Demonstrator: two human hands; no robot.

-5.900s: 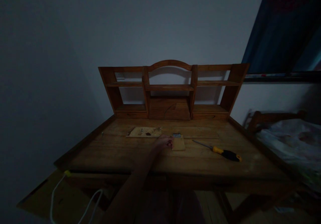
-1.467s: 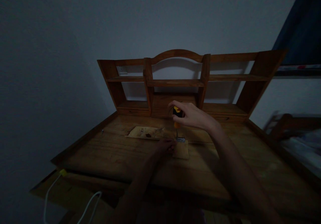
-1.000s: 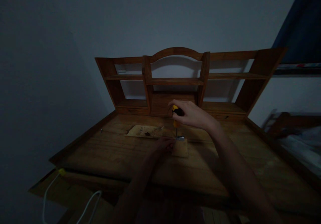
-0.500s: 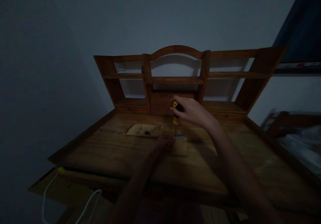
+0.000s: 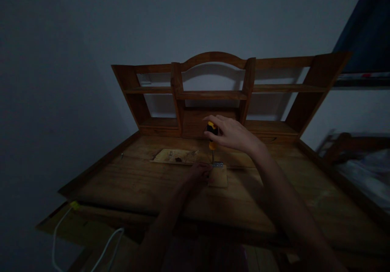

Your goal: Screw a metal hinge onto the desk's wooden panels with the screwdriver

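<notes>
My right hand is closed round the black and yellow handle of a screwdriver, held upright with its tip down on a small metal hinge. The hinge sits at the far edge of a small wooden block lying on the wooden desk. My left hand rests on the desk against the block's left side, fingers curled at its edge near the screwdriver tip. The room is dim and fine detail at the tip is hard to see.
A flat pale wooden board with small dark bits lies left of the hinge. A wooden shelf unit stands at the desk's back. A white cable hangs at the lower left. A bed is on the right.
Earlier the screwdriver lay on the desk to the right; my right hand now holds it upright on the hinge. Over the last second the hand turned slightly on the handle; left hand stayed put.
</notes>
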